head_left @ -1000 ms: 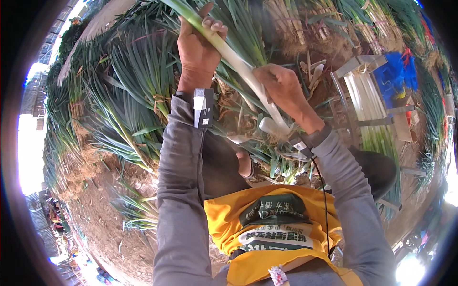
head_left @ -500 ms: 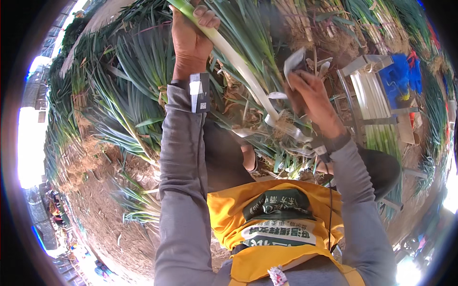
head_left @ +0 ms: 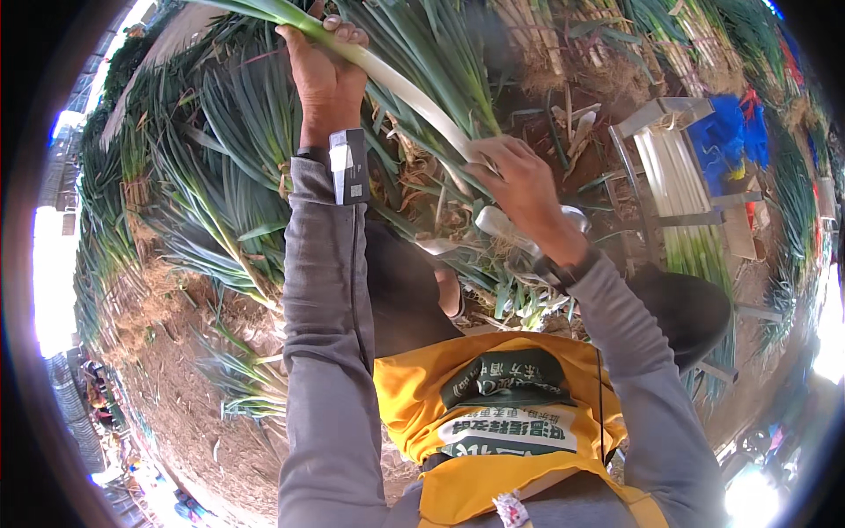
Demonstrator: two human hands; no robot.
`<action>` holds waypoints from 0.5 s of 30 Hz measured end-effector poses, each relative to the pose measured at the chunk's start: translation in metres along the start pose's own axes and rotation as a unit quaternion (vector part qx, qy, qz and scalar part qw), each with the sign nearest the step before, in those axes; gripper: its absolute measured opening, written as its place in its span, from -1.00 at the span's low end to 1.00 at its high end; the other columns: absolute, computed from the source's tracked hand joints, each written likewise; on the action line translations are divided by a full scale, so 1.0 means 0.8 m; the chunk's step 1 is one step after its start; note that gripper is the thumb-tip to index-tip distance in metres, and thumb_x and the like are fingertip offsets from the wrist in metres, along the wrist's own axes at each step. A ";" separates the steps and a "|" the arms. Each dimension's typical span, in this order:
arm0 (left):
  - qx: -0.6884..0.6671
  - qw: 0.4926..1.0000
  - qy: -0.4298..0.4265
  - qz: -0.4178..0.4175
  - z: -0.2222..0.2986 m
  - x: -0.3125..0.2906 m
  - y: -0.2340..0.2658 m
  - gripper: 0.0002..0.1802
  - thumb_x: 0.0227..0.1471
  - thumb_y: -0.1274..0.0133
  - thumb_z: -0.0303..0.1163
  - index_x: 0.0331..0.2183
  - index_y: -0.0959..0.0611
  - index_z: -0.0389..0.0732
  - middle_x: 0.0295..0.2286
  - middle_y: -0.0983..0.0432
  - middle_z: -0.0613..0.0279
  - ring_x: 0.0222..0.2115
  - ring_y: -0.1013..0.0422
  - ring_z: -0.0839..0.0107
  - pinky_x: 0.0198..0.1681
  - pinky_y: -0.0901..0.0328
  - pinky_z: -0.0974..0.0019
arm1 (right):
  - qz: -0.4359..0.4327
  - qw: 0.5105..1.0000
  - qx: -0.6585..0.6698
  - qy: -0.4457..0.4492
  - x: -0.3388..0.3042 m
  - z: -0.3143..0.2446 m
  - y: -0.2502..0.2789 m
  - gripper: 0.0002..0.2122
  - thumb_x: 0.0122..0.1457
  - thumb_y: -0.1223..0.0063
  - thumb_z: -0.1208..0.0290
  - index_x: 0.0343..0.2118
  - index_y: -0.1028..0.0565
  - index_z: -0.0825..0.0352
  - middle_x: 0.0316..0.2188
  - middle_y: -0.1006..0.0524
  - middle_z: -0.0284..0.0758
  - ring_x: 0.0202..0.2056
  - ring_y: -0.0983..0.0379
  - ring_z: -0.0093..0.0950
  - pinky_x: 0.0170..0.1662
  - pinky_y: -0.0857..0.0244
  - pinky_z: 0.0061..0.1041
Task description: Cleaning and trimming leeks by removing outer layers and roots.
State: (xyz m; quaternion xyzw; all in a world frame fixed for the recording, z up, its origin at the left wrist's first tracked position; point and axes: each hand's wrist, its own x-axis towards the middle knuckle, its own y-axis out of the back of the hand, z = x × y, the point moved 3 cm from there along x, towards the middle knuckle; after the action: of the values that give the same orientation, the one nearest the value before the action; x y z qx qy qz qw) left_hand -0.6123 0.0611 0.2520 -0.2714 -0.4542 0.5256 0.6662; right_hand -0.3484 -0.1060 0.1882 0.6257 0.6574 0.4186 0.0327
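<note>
Leek is up in front of the person, slanting from upper left to lower right, green end high, white shaft low; lower end goes out of sight behind the right hand. Change vs half a second ago: right hand was off the shaft, lower right and blurred; now it's back on it, thumb and fingers pinching the white part. Left hand is still wrapped round the leek near the green, shifted a bit further left. Left arm runs nearly straight up, small dark box at the wrist; right forearm angles up and inward. Leafy leek bundles lie left of the left hand. Metal frame with white-stemmed leeks stands to the right.
</note>
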 end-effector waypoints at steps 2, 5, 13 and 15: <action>0.020 0.999 -0.025 0.036 0.002 -0.003 0.004 -0.29 0.26 0.26 0.27 -0.07 -0.45 -0.25 -0.48 -0.33 0.28 -0.48 -0.22 0.41 -0.30 -0.22 0.33 | -0.005 0.999 0.000 0.036 0.010 -0.003 -0.008 -0.82 0.15 -0.22 0.42 -0.22 -0.52 0.30 -0.25 -0.57 -0.20 -0.29 -0.53 -0.12 -0.24 -0.41 -0.27; -0.041 0.999 -0.015 0.019 0.004 -0.008 0.004 -0.32 0.26 0.20 0.24 -0.06 -0.46 -0.26 -0.47 -0.33 0.25 -0.47 -0.24 0.40 -0.29 -0.24 0.30 | -0.021 0.999 0.014 -0.020 0.015 0.000 -0.014 -0.81 0.11 -0.27 0.47 -0.23 -0.53 0.32 -0.33 -0.57 -0.23 -0.31 -0.56 -0.22 -0.24 -0.42 -0.35; 0.066 0.981 -0.122 0.138 0.012 -0.022 0.002 -0.61 0.27 -0.03 -0.05 -0.12 -0.40 -0.16 -0.39 -0.35 0.17 -0.41 -0.28 0.32 -0.28 -0.30 0.22 | -0.047 0.998 -0.030 0.026 0.011 -0.010 -0.015 -0.89 0.13 -0.21 0.47 -0.30 -0.52 0.31 -0.27 -0.55 -0.22 -0.32 -0.53 -0.17 -0.29 -0.38 -0.31; 0.100 0.972 -0.142 0.159 0.005 -0.024 -0.009 -0.66 0.28 -0.03 -0.12 -0.10 -0.38 -0.14 -0.36 -0.35 0.16 -0.40 -0.29 0.31 -0.27 -0.31 0.21 | -0.068 0.995 -0.037 0.059 0.004 -0.012 -0.008 -0.90 0.14 -0.20 0.48 -0.29 -0.52 0.30 -0.25 -0.55 -0.25 -0.32 -0.55 -0.25 -0.30 -0.38 -0.36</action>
State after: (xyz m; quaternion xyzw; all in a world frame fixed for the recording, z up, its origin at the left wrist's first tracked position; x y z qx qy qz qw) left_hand -0.6136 0.0404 0.2535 -0.1950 -0.4401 0.7006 0.5267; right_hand -0.3592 -0.1075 0.1922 0.5518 0.6837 0.4755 0.0450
